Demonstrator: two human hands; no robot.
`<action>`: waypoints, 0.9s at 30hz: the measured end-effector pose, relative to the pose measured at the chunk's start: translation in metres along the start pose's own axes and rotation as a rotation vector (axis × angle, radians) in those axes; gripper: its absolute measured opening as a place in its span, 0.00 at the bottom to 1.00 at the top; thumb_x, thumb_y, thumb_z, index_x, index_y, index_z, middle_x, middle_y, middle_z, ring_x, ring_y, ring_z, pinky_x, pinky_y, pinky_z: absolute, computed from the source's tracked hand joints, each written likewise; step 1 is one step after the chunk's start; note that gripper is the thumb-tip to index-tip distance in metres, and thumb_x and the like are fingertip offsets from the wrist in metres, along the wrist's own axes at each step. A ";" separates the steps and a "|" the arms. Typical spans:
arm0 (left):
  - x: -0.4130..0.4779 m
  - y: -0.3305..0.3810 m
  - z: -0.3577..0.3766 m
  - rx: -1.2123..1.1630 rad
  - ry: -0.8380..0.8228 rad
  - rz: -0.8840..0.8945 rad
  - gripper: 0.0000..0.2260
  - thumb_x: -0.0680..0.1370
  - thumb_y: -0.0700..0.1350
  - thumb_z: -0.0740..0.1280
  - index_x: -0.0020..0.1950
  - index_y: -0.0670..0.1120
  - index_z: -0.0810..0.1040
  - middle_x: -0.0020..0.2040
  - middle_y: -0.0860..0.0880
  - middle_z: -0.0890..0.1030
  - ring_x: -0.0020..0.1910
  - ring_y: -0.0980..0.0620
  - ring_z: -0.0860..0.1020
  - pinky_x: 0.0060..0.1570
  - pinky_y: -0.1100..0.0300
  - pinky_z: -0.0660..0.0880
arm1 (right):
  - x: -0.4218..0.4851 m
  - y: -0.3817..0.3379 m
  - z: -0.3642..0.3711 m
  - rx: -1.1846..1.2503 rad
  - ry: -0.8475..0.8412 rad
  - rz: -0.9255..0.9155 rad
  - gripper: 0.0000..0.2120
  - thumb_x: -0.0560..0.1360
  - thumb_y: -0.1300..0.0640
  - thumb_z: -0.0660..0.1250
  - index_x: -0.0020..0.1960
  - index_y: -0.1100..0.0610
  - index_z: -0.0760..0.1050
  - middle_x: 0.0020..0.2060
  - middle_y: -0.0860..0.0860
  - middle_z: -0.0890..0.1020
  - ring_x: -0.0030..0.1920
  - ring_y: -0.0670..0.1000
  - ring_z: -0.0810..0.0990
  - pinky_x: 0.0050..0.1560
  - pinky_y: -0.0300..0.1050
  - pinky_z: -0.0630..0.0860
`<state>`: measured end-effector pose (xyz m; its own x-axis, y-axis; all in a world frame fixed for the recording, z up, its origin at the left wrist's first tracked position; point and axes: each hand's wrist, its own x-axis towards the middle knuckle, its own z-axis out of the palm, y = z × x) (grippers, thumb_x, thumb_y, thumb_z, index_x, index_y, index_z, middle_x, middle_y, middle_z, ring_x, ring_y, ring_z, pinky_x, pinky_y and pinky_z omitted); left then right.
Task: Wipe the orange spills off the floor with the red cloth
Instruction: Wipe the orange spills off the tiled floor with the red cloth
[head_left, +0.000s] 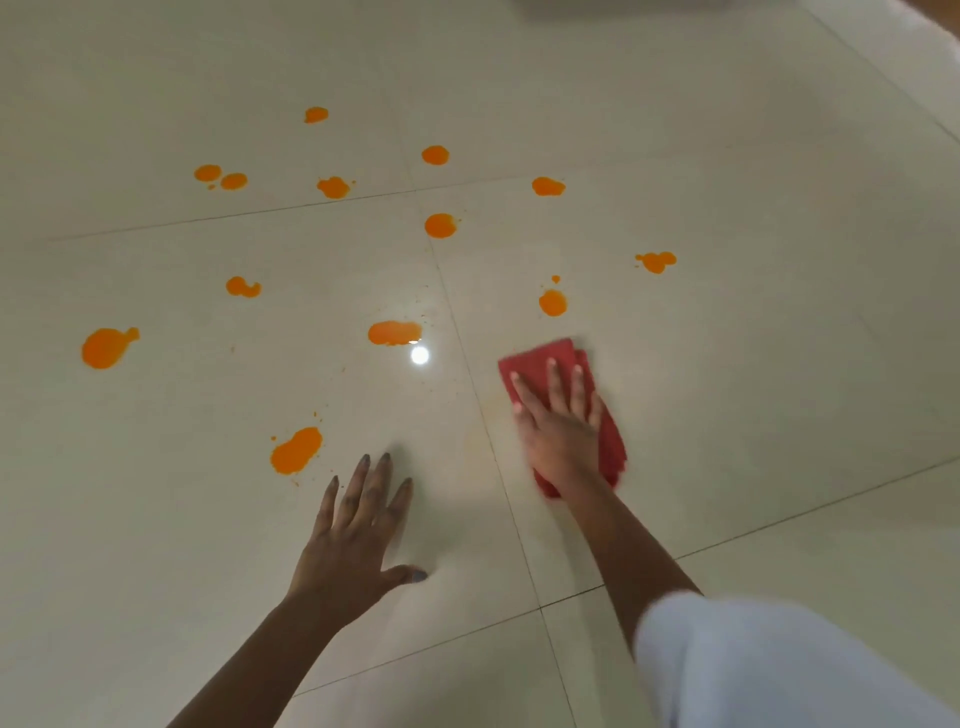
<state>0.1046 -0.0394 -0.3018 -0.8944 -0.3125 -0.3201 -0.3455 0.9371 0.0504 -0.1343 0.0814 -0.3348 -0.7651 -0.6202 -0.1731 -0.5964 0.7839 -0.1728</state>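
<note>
- One flat palm, the right hand (558, 423), presses the red cloth (608, 441) onto the floor (779, 322); its fingers lie spread on top of the fabric rather than closed around it, and their edges are blurred.
- The cloth is folded into a long pad lying right of the centre grout line; the hand hides its middle, so only its far end, right edge and near corner show.
- The left hand (358, 535) rests palm down on bare tile nearer the camera and to the left, fingers splayed, holding nothing.
- Just beside that hand's fingertips, to the far left, lies the nearest of the orange spills (296, 451); about a dozen more are scattered across the far tiles, one (552, 303) just beyond the cloth's far end.
- A faint yellowish smear shows on the tile left of the cloth.
- A round light reflection (420, 355) sits beside a central spill.
- A pale garment (769, 670), blurred, fills the near right corner and covers the right forearm's near end.
- No writing or labels can be read anywhere.
</note>
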 end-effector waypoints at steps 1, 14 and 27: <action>-0.002 -0.001 0.001 0.005 0.004 -0.006 0.39 0.65 0.69 0.64 0.66 0.43 0.74 0.70 0.38 0.70 0.68 0.37 0.68 0.62 0.38 0.67 | 0.015 -0.020 0.003 0.001 -0.034 -0.021 0.23 0.80 0.44 0.48 0.74 0.37 0.48 0.77 0.50 0.45 0.76 0.58 0.39 0.72 0.60 0.40; -0.058 -0.060 0.021 -0.131 0.028 -0.259 0.42 0.70 0.71 0.45 0.74 0.44 0.59 0.77 0.42 0.51 0.76 0.42 0.49 0.73 0.43 0.51 | 0.002 -0.066 0.011 -0.029 -0.004 -0.159 0.22 0.80 0.46 0.51 0.74 0.37 0.53 0.77 0.48 0.51 0.76 0.57 0.45 0.72 0.60 0.47; -0.096 -0.118 0.045 -0.304 -0.057 -0.442 0.45 0.67 0.74 0.45 0.73 0.50 0.33 0.73 0.48 0.28 0.71 0.49 0.26 0.72 0.49 0.33 | -0.017 -0.150 0.031 -0.084 -0.036 -0.245 0.24 0.80 0.43 0.45 0.74 0.38 0.46 0.77 0.48 0.47 0.76 0.56 0.43 0.73 0.61 0.45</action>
<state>0.2439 -0.1133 -0.3198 -0.6313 -0.6502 -0.4229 -0.7596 0.6284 0.1678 -0.0245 -0.0263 -0.3359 -0.5874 -0.7910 -0.1710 -0.7817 0.6093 -0.1334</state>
